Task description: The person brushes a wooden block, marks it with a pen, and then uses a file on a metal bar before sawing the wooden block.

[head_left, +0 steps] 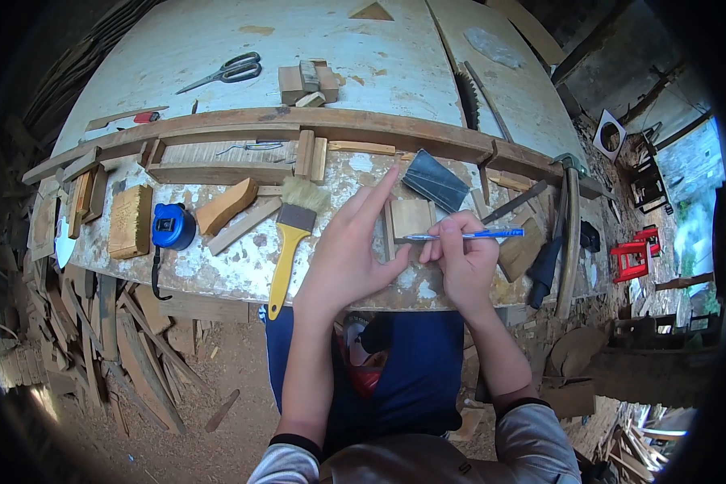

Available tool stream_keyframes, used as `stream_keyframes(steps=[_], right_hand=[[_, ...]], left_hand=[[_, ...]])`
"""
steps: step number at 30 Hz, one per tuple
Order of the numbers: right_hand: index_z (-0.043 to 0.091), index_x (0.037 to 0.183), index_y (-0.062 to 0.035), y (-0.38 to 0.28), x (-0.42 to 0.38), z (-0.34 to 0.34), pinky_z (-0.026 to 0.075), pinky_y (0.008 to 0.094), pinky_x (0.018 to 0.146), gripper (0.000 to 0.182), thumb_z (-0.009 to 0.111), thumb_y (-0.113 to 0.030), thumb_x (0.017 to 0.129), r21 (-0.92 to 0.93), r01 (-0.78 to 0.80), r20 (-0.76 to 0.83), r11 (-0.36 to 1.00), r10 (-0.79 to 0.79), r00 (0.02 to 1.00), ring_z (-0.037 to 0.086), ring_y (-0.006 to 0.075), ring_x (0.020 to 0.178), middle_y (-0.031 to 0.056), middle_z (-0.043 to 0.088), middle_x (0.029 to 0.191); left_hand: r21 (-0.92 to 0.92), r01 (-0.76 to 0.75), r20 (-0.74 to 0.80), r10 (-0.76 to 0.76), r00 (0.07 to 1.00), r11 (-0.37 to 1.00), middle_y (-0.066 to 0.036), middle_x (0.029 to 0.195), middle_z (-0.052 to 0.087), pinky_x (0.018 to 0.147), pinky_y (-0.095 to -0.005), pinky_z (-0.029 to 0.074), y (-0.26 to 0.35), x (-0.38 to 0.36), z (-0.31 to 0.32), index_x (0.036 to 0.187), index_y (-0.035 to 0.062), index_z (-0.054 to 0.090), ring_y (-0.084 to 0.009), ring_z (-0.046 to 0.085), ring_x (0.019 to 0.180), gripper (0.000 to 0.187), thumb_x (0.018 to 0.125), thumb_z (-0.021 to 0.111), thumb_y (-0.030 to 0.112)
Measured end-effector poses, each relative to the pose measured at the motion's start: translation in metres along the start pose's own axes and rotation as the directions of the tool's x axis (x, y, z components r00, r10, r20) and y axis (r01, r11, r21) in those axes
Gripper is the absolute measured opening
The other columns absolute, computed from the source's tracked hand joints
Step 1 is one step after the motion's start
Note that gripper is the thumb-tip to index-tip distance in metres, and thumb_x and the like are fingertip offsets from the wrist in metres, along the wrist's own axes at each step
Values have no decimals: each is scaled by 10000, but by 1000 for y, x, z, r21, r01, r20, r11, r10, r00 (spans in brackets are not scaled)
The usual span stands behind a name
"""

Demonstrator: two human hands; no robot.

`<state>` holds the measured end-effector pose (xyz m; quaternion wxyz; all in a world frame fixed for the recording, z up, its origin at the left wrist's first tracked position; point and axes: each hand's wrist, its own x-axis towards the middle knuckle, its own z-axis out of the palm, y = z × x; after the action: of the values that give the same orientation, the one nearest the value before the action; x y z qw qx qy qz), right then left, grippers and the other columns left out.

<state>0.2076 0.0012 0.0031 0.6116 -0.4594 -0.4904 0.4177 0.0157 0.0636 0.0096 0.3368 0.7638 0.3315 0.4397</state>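
Note:
In my right hand point(469, 262) a blue and white pen point(492, 234) is gripped, its tip over the lower edge of a small square wooden block point(412, 218). My left hand point(351, 246) is at the block's left side, forefinger stretched upward and thumb apart, nothing held in it. Just behind the block lies a dark sheet of sandpaper point(436, 181). A paintbrush point(286, 256) with a yellow handle rests left of my left hand. Farther left are a curved wood piece point(227, 206) and a blue tape measure point(172, 226).
A long wooden rail point(250, 121) crosses the paint-spotted workbench point(194, 262). Beyond it are scissors point(226, 71), stacked wood blocks point(308, 81) and a saw blade point(467, 98). A rough block point(130, 222) sits at left. Scrap wood point(129, 355) litters the floor; red stools point(633, 256) stand at right.

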Motion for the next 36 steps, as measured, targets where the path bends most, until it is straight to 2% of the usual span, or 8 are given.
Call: stream_keyframes(steps=[6, 9, 12, 15, 21, 24, 36], right_hand=[[645, 1044, 18, -3, 0, 0, 560, 275, 707, 239, 599, -167, 1188, -2, -21, 6, 1000, 21, 1000, 635, 99, 724, 42, 638, 841], [645, 1048, 18, -5, 1, 3, 559, 276, 704, 238, 605, -171, 1187, -12, -11, -6, 1000, 11, 1000, 640, 100, 728, 41, 635, 837], [656, 1036, 3, -2, 2, 4, 468, 244, 568, 256, 583, -184, 1195, -60, 38, -22, 997, -39, 999, 644, 122, 637, 42, 616, 742], [658, 1031, -1, -3, 2, 5, 448, 234, 550, 260, 586, -190, 1195, -51, 21, -37, 998, -23, 999, 640, 118, 626, 38, 615, 735], [659, 1025, -9, -1, 2, 3, 422, 225, 525, 257, 589, -191, 1192, -50, 43, -21, 998, -44, 999, 640, 114, 614, 34, 616, 734], [639, 1035, 19, -8, 0, 3, 549, 274, 676, 236, 610, -163, 1183, -21, -30, -11, 999, 30, 999, 631, 101, 696, 37, 627, 814], [649, 1045, 20, -4, 0, 2, 534, 267, 662, 219, 611, -147, 1181, -29, -16, -6, 999, 16, 1000, 627, 96, 690, 27, 620, 783]], left_hand=[[5, -1, 5, 1, 1000, 1000, -225, 1230, 691, 1028, -428, 572, 1, 0, -1, 1697, 62, 468, -391, 708, 1154, 977, 801, 855, 60], [-1, 11, 30, -11, 999, 1000, -234, 1232, 660, 1010, -478, 557, 3, 0, -3, 1686, 74, 466, -444, 665, 1142, 935, 829, 840, 81], [-7, -8, 14, 8, 1000, 1000, -229, 1205, 655, 996, -478, 556, 2, 0, -2, 1684, 81, 475, -443, 663, 1118, 925, 834, 838, 85], [20, 36, 38, -37, 999, 999, -231, 1239, 690, 1048, -430, 559, 5, 0, -4, 1664, 41, 505, -393, 701, 1167, 922, 810, 853, 67], [9, 34, 37, -35, 999, 999, -229, 1251, 694, 1049, -434, 560, 4, -1, -4, 1624, 32, 549, -396, 703, 1182, 870, 811, 856, 72], [14, 32, 31, -33, 999, 999, -229, 1259, 697, 1046, -436, 563, 5, -1, -4, 1618, 37, 558, -399, 707, 1184, 861, 811, 855, 70], [18, 33, 38, -34, 999, 999, -232, 1275, 696, 1055, -437, 561, 4, -1, -4, 1615, 37, 561, -406, 705, 1196, 850, 819, 858, 74]])
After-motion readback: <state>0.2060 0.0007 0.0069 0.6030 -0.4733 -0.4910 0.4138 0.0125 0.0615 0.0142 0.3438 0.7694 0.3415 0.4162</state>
